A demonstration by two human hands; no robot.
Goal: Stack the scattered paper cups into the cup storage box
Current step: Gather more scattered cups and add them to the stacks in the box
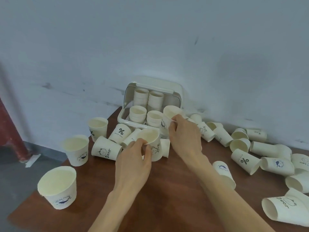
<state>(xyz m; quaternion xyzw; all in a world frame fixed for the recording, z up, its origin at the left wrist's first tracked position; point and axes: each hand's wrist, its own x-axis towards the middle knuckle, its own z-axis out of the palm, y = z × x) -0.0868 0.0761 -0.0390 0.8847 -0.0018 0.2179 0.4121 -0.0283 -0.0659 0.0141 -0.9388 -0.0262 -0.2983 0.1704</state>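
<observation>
left hand (133, 153): pinches the near rim of the "Hi" cup (153, 144), thumb outside, fingertips over the lip. Cup sits upright on the table (170, 190), just in front of the box.
right hand (183, 133): pinches the rim of the raised cup (170, 112), tilted, mouth up, at the front right of the storage box (173, 88).
box: lid up against the wall, four stacks inside. Back pair tall, front pair (138, 113) low, so there is room on the front two.
step: judging by position, you're about to nest the right-hand cup onto the front right stack (154, 117).
how: level the cup first, base down, centre it over the stack mouth, then drop straight. Don't press hard; paper rims crush and jam.
next: bring the "Hi" cup over once the right hand clears, or nest it into the raised one first and seat both.
risk: loose cups (119, 133) crowd the box front; lift high enough to clear them.
left to do: many cups scattered both sides, most on their sides to the right (245, 161).
</observation>
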